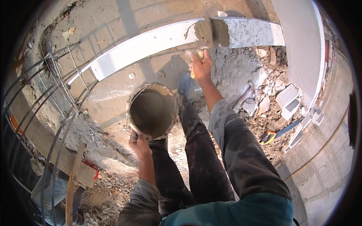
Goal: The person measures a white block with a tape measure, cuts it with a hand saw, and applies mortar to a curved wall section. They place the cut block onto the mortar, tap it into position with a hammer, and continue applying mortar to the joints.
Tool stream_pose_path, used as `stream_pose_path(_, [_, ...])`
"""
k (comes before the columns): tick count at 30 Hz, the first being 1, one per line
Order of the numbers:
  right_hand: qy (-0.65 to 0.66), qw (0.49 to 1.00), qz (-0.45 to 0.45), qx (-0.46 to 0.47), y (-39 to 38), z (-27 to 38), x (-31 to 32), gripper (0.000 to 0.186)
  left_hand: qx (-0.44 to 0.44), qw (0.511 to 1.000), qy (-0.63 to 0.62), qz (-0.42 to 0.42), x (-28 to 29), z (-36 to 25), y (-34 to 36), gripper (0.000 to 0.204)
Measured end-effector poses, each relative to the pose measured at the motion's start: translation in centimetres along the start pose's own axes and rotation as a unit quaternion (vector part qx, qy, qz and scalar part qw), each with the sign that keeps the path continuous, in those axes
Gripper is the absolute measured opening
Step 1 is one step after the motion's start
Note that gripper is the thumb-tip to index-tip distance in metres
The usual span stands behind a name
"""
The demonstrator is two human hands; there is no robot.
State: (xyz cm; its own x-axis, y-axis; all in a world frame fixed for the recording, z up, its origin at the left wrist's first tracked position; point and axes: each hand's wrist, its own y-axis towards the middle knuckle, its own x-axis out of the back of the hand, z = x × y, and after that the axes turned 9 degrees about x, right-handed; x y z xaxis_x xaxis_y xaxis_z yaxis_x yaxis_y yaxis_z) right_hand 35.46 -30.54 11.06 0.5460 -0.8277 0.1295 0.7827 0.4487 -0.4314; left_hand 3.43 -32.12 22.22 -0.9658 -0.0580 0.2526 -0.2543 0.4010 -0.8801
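Clasping bucket (pixel 174 109) by edge — left hand (pixel 141 146); right hand (pixel 201 67) — closed round pale handle (pixel 192 74), near white blocks (pixel 149 44).

a handsaw (pixel 288 129) lies on rubble (pixel 272 82), steel bars (pixel 57 137) at left.

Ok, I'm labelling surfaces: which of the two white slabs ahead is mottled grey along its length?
The right slab; the left slab is mostly plain white, smeared near its right end.
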Motion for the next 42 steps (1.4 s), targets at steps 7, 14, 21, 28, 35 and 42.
stream_pose_path(7, [0.013,0.999,0.047,-0.015,-6.0,4.9,4.4,0.016,-0.020,1.000,-0.012,0.015,0.7,0.5,0.2,0.035])
stream_pose_path(14, [-0.066,0.996,0.052,-0.041,-9.5,5.1,9.8,0.020,0.024,0.999,-0.035,0.031,-0.5,-0.3,-0.3,0.039])
stream_pose_path(21, [-0.569,0.691,0.397,0.205,-13.8,10.4,10.0,0.042,-0.041,0.997,-0.014,0.070,-2.0,-3.6,-2.3,0.035])
stream_pose_path(28, [-0.620,0.509,0.506,0.318,-11.8,8.9,2.9,0.044,-0.154,0.975,0.108,0.116,-1.9,-6.9,-6.7,0.033])
stream_pose_path(35, [-0.409,0.753,0.479,0.188,-15.7,5.6,1.9,0.033,-0.179,0.973,0.099,0.106,-0.3,-7.0,-5.6,0.035])
stream_pose_path(42, [-0.257,0.866,0.410,0.124,-16.8,2.9,1.4,0.033,-0.047,0.994,-0.093,0.022,3.3,-5.0,-1.3,0.038])
